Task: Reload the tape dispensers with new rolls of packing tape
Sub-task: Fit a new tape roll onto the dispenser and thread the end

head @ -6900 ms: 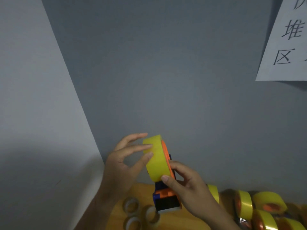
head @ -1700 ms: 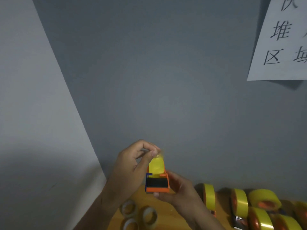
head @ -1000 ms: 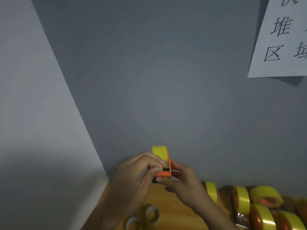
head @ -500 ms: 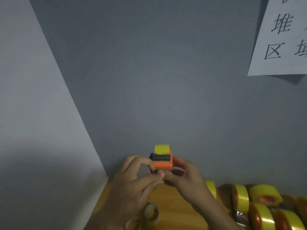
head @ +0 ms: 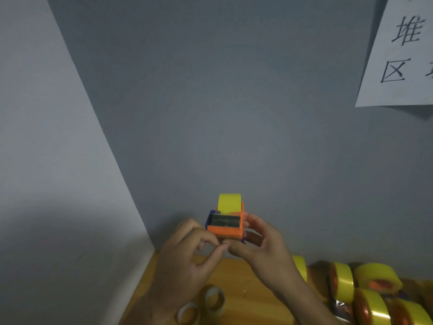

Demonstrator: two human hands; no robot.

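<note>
Lying nearest the camera at about 6 o'clock, two empty cardboard tape cores are resting on the wooden worktop, partly behind the left forearm. At 4 to 5 o'clock, a cluster of loaded tape dispensers carrying yellow rolls is crowding the worktop's right side, and one more yellow roll is standing on edge just behind the right wrist.

Above the worktop, both hands are meeting under the orange tape dispenser, which is being held in the air near the picture's lower middle. The left hand, at 7 o'clock of the dispenser, is curling its fingers, thumb and forefinger pinching together at the dispenser's lower front edge; what lies between them is too small to tell. The right hand, at 4 o'clock of it, is gripping the dispenser, thumb underneath and fingers curled round its right side.

The new yellow packing tape roll is sitting in the dispenser, rising at 12 o'clock above the dark front panel.

Farther back, the grey wall is filling the view, and a white paper sign with printed characters is hanging at 2 o'clock.
</note>
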